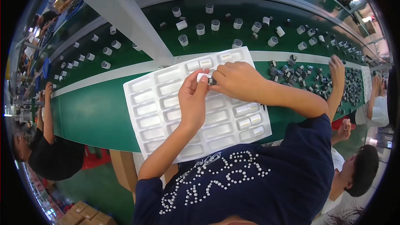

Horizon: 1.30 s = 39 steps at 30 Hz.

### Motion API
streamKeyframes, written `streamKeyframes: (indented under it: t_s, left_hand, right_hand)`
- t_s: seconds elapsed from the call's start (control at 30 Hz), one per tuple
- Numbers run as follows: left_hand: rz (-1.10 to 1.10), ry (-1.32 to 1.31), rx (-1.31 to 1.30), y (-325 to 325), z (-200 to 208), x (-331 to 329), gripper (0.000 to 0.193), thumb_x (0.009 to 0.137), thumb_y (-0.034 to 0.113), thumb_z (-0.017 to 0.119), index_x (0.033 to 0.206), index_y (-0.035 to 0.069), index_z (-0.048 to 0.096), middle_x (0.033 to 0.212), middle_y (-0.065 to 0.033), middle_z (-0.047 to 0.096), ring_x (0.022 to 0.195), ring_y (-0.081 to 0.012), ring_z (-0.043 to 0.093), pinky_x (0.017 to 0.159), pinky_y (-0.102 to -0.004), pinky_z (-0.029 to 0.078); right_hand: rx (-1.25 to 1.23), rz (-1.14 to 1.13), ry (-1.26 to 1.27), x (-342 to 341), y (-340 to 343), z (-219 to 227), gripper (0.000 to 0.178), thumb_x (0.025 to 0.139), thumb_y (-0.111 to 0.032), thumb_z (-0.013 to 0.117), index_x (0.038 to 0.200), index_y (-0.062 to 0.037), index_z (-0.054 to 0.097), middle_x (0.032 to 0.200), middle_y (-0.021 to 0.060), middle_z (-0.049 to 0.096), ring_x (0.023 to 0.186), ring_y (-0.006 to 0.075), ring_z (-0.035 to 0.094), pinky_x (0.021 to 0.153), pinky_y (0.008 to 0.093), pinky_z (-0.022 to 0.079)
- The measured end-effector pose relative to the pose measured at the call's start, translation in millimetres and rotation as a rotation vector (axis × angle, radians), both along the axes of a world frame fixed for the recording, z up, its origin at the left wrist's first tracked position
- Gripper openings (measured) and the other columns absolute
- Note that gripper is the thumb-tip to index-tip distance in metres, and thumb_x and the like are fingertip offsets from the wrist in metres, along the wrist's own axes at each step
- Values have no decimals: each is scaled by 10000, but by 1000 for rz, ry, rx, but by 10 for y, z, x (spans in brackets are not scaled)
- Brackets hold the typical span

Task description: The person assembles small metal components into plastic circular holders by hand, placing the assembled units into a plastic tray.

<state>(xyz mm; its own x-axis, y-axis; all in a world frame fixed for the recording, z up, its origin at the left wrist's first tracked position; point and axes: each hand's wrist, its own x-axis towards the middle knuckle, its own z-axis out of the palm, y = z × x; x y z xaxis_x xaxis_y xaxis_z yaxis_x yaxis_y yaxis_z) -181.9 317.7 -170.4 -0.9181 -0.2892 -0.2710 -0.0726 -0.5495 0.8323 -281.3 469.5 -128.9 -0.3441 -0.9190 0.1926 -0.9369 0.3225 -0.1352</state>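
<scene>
A white cylinder (pixel 201 76) is pinched between the thumb and fingers of my left hand (pixel 193 100), above the middle of a white moulded tray (pixel 143 97). My right hand (pixel 238 80) meets it from the right, its fingers closed around a small dark metallic part (pixel 212 81) at the cylinder's end. My fingers partly hide where the two pieces join. Beneath my hands, the tray has rows of oblong pockets. White cylinders (pixel 255 119) lie in some right-hand pockets, and others (pixel 205 63) lie along the far edge. The pockets in the left columns hold nothing.
Beyond the tray, a green conveyor belt (pixel 150 6) carries many white cylinders with dark ends. Small dark parts (pixel 291 75) are heaped on the green table at right, where another person's arm (pixel 336 81) reaches. A grey post (pixel 125 12) stands beyond the tray. Co-workers sit on both sides.
</scene>
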Motion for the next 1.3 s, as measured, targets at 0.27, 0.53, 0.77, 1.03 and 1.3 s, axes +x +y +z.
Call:
streamKeyframes:
  t_s: [0.27, 0.53, 0.77, 1.03, 1.3]
  left_hand:
    - [-165, 49, -194, -34, 97, -4, 449, 975, 105, 621, 1372, -43, 472, 1174, -112, 666, 1052, -119, 632, 905, -259, 497]
    - [-380, 2, 12, -239, 20, -97, 365, 954, 58, 619, 1296, -47, 546, 1106, -93, 688, 973, -132, 676, 881, -271, 526]
    - [-347, 36, -146, -196, -98, -324, 465, 947, 130, 645, 1355, -37, 497, 1241, -151, 618, 1056, -196, 647, 916, -304, 509]
    - [-531, 579, -1540, 295, -285, -109, 622, 899, 351, 666, 1397, 22, 490, 1559, -222, 308, 1443, -423, 283, 1130, -582, 284]
    - [-510, 637, -1528, 166, -308, -96, 470, 877, 240, 672, 1289, 35, 573, 1378, -180, 510, 1352, -385, 415, 1056, -546, 396]
  right_hand:
    - [-270, 5, 146, -52, -89, -16, 278, 800, -268, 730, 972, -60, 661, 818, 38, 623, 771, 224, 648, 646, 337, 535]
    - [-279, 106, -26, -62, -63, -60, 360, 735, -313, 792, 971, -79, 655, 778, 9, 577, 737, 177, 625, 594, 311, 519]
    - [-318, -5, -69, -501, -151, -92, 316, 792, -333, 743, 974, -81, 686, 882, 86, 668, 783, 289, 668, 661, 383, 546]
    - [23, -568, -18, -2873, 457, -544, 334, 889, -292, 658, 1070, -12, 650, 1039, 216, 675, 974, 400, 657, 863, 454, 521]
    - [-257, -220, -159, -2492, -1025, -413, 574, 824, -296, 752, 1304, -28, 586, 1278, 206, 595, 1173, 368, 582, 1015, 428, 460]
